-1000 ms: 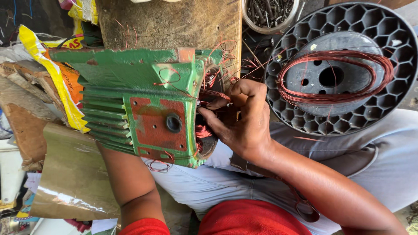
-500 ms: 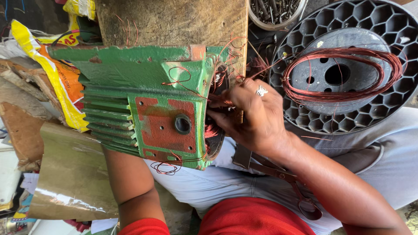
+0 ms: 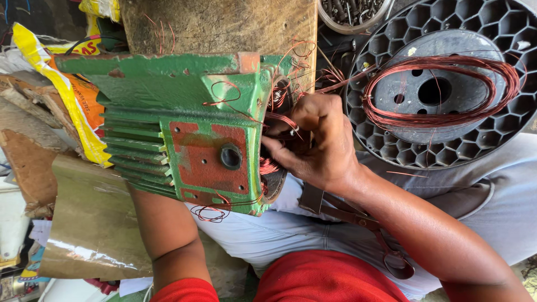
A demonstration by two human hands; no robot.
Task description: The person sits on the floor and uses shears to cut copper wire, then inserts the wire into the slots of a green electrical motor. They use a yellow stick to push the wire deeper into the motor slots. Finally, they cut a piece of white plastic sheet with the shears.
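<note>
While I look down from the head camera, I take the green motor housing as my landmark; it lies across the person's lap in pale trousers. Left of the housing, a yellow and orange printed bag lies crumpled, long and narrow, and below it is a sheet of shiny brownish packing. Above the housing stands a rough wooden block.

Its long axis runs left to right in the picture, with the cooling fins on the lower left and the open end turned to the right. A red-brown flat plate with a dark hole faces me.

At this open end the right hand works, its fingers bent closed and pinching thin copper winding wire. Further right of the housing a black honeycomb fan cover carries a loose copper wire coil.

My left hand is hidden under the housing; only the forearm shows, so I cannot tell its fingers. Dark scissors lie below the right wrist, partly covered. The inside of the housing is hard to make out.
</note>
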